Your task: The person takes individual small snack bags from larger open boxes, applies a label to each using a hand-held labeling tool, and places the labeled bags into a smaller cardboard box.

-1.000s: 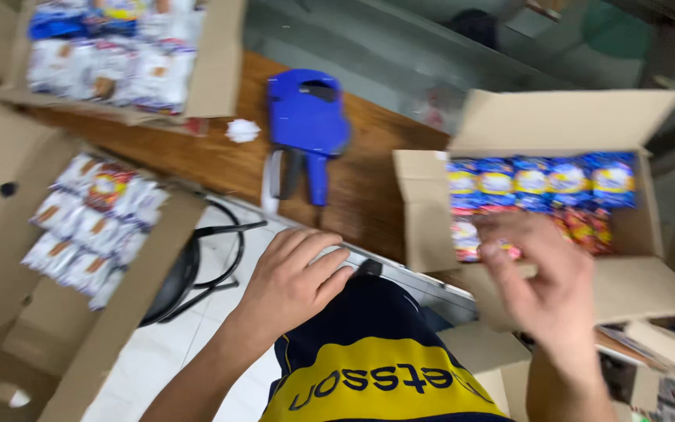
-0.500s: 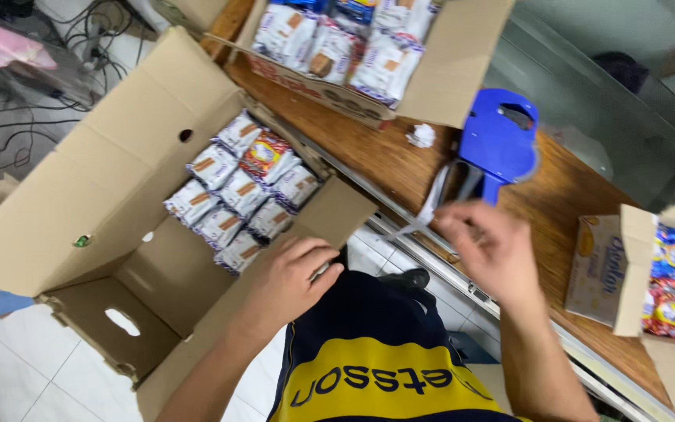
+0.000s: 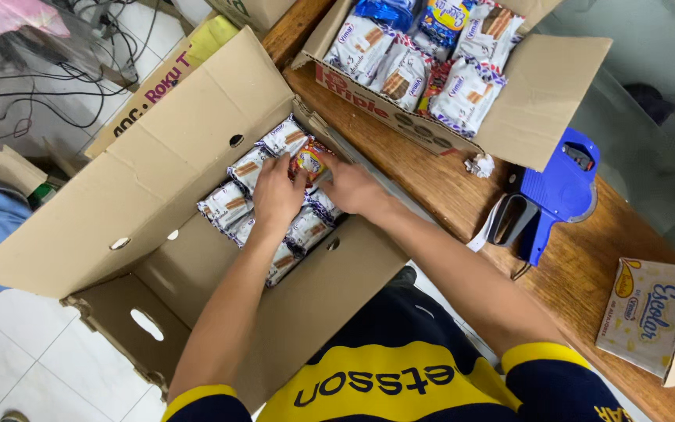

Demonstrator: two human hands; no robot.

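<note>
Snack packets (image 3: 271, 199), white wrappers packed in rows, fill the far corner of the big open cardboard box (image 3: 142, 180) on the floor beside the bench (image 3: 587, 273). Left hand (image 3: 275, 195) lies flat and spread on the packets, clasping nothing. Right hand (image 3: 353, 187) pinches a red-and-yellow packet (image 3: 310, 159) on top of the stack. Light, crinkly, slippery film, and likely brittle inside: best taken by the sealed ends, without squeezing.

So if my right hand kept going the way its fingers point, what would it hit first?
The right hand points left into the open cardboard box. It already seems to touch the orange-and-yellow snack packet; just beyond, it would probably meet the left hand.
</note>
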